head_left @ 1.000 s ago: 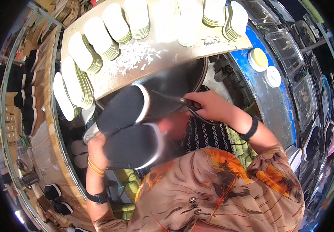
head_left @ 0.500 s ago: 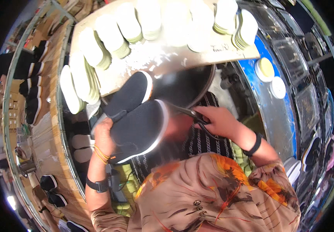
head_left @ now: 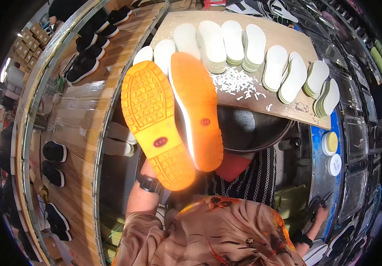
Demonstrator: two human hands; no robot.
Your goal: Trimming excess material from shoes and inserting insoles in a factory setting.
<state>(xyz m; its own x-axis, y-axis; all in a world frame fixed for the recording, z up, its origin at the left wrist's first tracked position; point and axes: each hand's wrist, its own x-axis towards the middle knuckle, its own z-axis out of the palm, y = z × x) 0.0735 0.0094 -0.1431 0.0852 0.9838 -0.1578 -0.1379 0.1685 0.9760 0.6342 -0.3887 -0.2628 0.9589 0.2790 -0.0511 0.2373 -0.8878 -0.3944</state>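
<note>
Two black slip-on shoes are raised at the left of centre, soles facing me. One orange sole [head_left: 153, 124] has a block tread, and the other sole [head_left: 199, 115] overlaps it, blurred, with a white side edge. My left hand [head_left: 148, 168] grips the pair from behind; the soles hide most of its fingers. Far to the lower right, my right hand [head_left: 320, 214] is closed on a pair of dark scissors [head_left: 323, 202], by the edge of the blue bench.
Stacks of pale insoles [head_left: 254, 46] and white scraps [head_left: 237, 82] lie on a board [head_left: 288, 108]. Below it is a dark round basin [head_left: 261, 133]. Two round tubs [head_left: 330, 142] stand on the blue bench [head_left: 317, 155]. More black shoes [head_left: 84, 66] line the wooden shelf at left.
The shoes have turned from uppers showing to soles facing me. My right hand has moved away from them, rightward and down, with the scissors. My view has shifted left.
</note>
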